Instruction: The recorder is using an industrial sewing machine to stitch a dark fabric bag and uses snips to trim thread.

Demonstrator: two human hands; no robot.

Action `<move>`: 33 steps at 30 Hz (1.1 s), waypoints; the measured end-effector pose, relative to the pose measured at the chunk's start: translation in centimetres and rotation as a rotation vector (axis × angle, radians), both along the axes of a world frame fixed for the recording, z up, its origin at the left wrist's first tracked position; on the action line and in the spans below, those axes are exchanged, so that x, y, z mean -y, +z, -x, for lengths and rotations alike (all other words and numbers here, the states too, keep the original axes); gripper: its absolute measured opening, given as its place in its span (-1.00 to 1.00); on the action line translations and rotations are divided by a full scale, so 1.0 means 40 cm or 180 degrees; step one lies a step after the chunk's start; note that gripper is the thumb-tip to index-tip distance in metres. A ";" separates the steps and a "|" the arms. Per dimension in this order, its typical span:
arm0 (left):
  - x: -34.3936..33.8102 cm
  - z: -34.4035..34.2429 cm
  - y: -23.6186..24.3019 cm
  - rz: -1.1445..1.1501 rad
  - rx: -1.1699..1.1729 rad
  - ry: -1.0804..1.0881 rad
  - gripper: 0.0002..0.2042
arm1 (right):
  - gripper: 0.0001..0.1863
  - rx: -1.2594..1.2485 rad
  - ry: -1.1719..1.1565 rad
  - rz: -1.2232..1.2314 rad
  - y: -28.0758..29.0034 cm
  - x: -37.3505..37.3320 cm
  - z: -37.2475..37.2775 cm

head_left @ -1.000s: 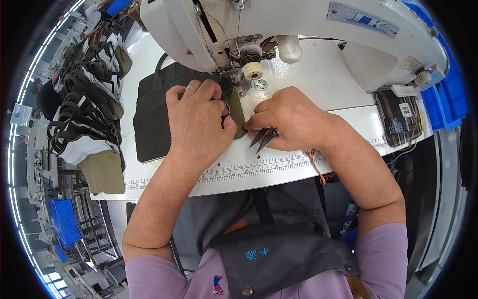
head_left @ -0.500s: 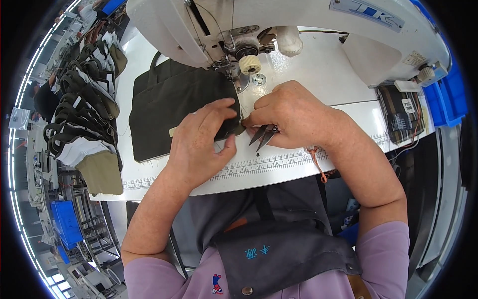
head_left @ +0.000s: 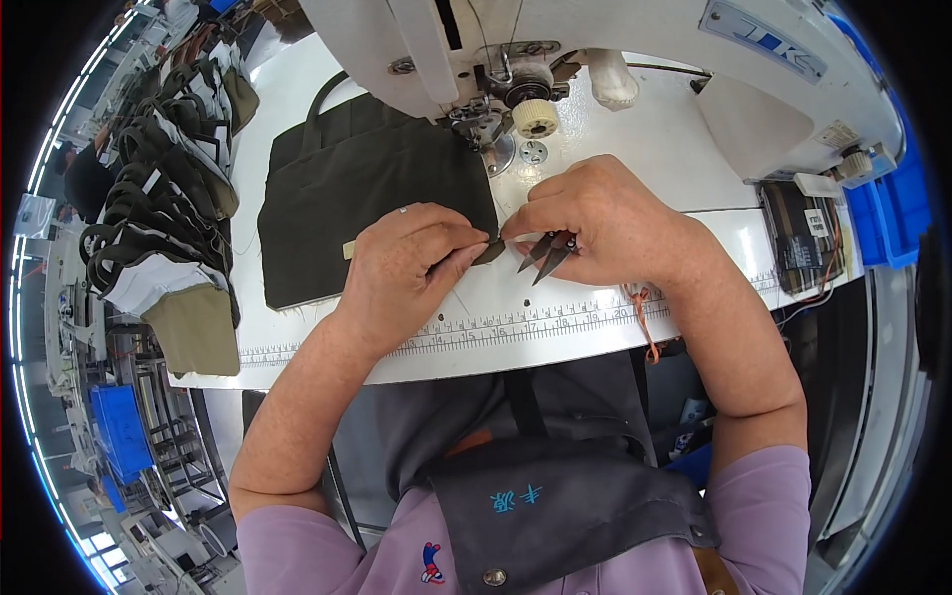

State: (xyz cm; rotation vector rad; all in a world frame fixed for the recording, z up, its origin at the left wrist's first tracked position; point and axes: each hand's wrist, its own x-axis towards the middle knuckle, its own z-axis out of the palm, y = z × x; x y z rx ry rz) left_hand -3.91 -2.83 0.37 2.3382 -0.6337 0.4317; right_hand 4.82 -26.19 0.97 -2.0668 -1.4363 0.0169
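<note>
A dark olive fabric panel [head_left: 372, 183] with a strap loop on its far side lies on the white sewing table, its far right edge close to the needle area [head_left: 486, 139] of the sewing machine. My left hand [head_left: 402, 263] is closed, thumb and fingers pinching the panel's near right corner. Opposite it, my right hand [head_left: 605, 223] has its fingertips at that same corner. Thread snips [head_left: 551, 256] are tucked in my right hand, dark blades pointing toward me. What my right fingertips pinch is too small to make out.
A measuring tape strip [head_left: 476, 332] runs along the table's front edge. Bundled olive and white fabric pieces [head_left: 169, 238] hang in a row at the left. To the right are a dark striped fabric stack [head_left: 798, 238], an orange cord [head_left: 645, 322] and blue bins [head_left: 883, 213].
My left fingers have closed from spread into a pinch at the panel's corner. My right hand stays there with the snips. The view has shifted slightly, with the machine lower and farther right.
</note>
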 end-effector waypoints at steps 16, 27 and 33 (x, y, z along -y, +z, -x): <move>-0.008 -0.011 0.012 0.0401 -0.0678 0.0004 -0.92 | -0.70 0.0618 -0.0049 -0.0610 -0.046 -0.038 -0.008; -0.016 -0.003 0.019 0.0108 -0.0210 -0.0200 -0.80 | -0.75 0.0116 -0.0078 -0.0537 -0.040 -0.037 -0.008; -0.015 -0.007 0.004 -0.0239 0.0073 -0.0057 -0.81 | -0.76 0.0109 -0.0087 -0.0551 -0.042 -0.037 -0.013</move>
